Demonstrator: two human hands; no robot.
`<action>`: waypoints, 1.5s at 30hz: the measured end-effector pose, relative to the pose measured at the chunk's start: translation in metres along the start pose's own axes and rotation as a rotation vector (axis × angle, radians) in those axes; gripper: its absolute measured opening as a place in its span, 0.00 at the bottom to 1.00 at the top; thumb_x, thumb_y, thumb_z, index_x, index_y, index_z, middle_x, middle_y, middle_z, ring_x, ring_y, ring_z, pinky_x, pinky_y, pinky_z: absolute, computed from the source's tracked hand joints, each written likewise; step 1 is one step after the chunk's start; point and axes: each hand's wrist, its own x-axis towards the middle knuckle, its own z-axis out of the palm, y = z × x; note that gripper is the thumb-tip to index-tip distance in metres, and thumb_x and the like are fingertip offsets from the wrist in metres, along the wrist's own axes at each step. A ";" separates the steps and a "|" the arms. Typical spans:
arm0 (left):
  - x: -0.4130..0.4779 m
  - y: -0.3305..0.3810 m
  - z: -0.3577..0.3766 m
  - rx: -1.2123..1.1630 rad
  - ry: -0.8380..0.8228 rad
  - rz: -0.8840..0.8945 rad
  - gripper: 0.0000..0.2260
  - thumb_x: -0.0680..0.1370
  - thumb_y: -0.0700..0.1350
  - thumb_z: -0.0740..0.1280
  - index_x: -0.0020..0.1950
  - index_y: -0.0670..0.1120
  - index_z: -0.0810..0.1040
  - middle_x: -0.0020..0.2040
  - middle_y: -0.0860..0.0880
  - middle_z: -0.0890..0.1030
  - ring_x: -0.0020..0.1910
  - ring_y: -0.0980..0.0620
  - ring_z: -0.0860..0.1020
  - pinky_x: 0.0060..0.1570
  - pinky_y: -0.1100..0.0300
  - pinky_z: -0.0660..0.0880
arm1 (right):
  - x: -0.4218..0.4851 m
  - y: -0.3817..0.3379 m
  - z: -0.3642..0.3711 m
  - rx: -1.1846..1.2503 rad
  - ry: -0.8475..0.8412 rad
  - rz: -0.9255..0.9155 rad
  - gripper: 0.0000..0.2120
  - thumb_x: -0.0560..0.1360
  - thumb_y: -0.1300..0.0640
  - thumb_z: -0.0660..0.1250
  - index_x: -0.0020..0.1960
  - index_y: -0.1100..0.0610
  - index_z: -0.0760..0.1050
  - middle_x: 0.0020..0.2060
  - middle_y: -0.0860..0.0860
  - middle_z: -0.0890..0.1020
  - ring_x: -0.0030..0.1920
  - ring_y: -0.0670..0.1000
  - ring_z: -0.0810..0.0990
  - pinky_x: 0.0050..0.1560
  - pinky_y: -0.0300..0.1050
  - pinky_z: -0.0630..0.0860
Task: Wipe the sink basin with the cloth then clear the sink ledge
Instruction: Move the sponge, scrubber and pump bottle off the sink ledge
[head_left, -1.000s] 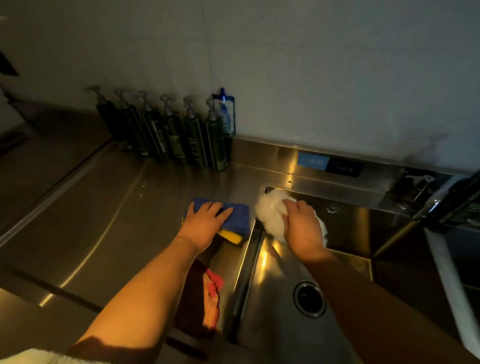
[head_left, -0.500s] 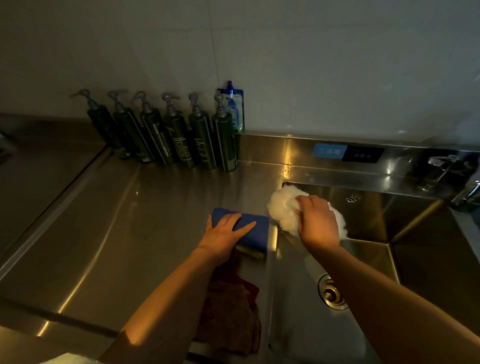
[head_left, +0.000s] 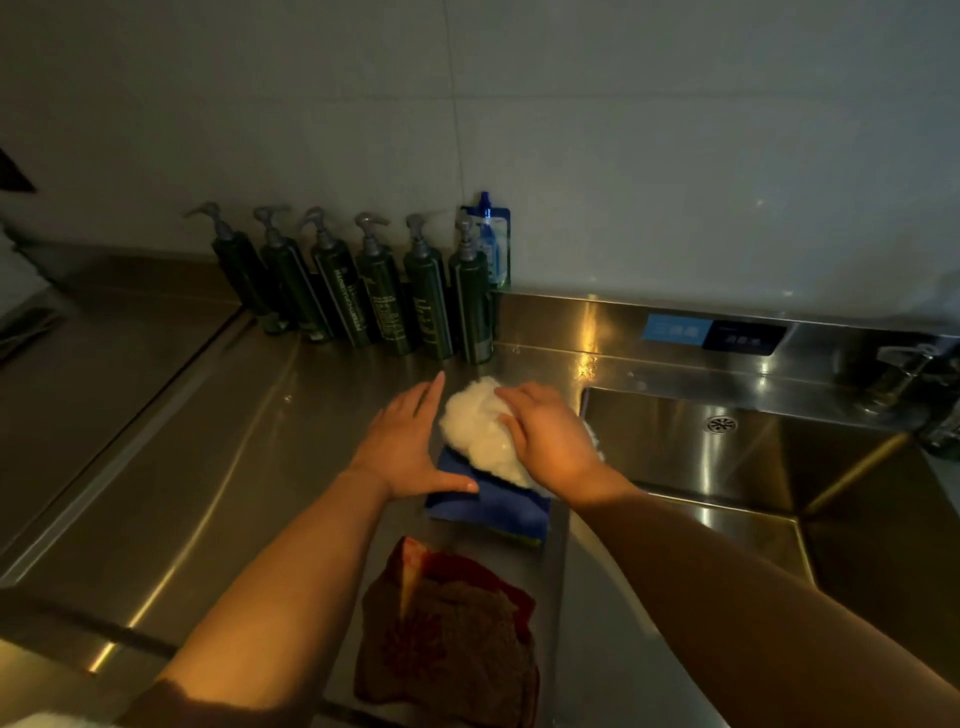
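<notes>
Moved: cloth (head_left: 483, 431) is out of the basin (head_left: 727, 483). Half a second ago it sat at the basin's back-left corner; now it sits on top of the sponge (head_left: 483, 512). Left hand (head_left: 410, 447) has come off the sponge top to the cloth's left side.
Right hand (head_left: 550, 441): over the cloth, fingers curled into it, gripping and pushing it down on the sponge.
Left hand: flat and loose, fingers straight, against the cloth's left side, thumb on the sponge's near-left corner, gripping nothing.
Why: reads as stacking. Left hand pins the sponge and fences the cloth so both lift as one pile.
Ledge (head_left: 550, 582): bench strip along the basin's left rim. Carries the sponge, blue top with yellow underside, and the brown towel (head_left: 452, 644), which lies nearer the bench's front edge, just apart from the sponge.
Basin: cloth not in it; overflow hole (head_left: 721, 424) on the back wall; drain hidden by the right forearm.
Bottles (head_left: 379, 296): six dark pump bottles in a row at the bench's (head_left: 197, 457) back edge, against the wall. Opaque, fill level unknown.
Pouch (head_left: 494, 244): blue, spouted, behind the rightmost bottle, against the wall. Contents can't tell.
Stage: wipe likely done, ledge clearing starting.
</notes>
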 end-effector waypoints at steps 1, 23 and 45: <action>0.001 0.000 -0.003 -0.014 0.006 0.012 0.61 0.58 0.72 0.71 0.77 0.50 0.39 0.77 0.46 0.51 0.75 0.45 0.52 0.73 0.48 0.54 | 0.003 -0.005 0.004 0.004 -0.029 -0.017 0.18 0.80 0.56 0.57 0.69 0.58 0.69 0.61 0.59 0.74 0.61 0.59 0.70 0.63 0.51 0.65; 0.028 0.018 0.035 -0.100 -0.132 0.024 0.48 0.58 0.50 0.80 0.73 0.53 0.59 0.69 0.50 0.66 0.65 0.46 0.68 0.63 0.56 0.69 | -0.038 0.050 0.043 0.021 -0.047 0.007 0.52 0.57 0.39 0.79 0.72 0.61 0.62 0.65 0.59 0.70 0.61 0.61 0.71 0.60 0.51 0.70; 0.075 0.032 0.042 -0.150 0.037 -0.080 0.53 0.60 0.54 0.79 0.77 0.50 0.51 0.74 0.47 0.60 0.70 0.46 0.63 0.66 0.55 0.63 | -0.009 0.072 0.049 -0.020 0.171 0.233 0.42 0.69 0.43 0.71 0.74 0.59 0.56 0.72 0.59 0.59 0.70 0.59 0.61 0.66 0.49 0.64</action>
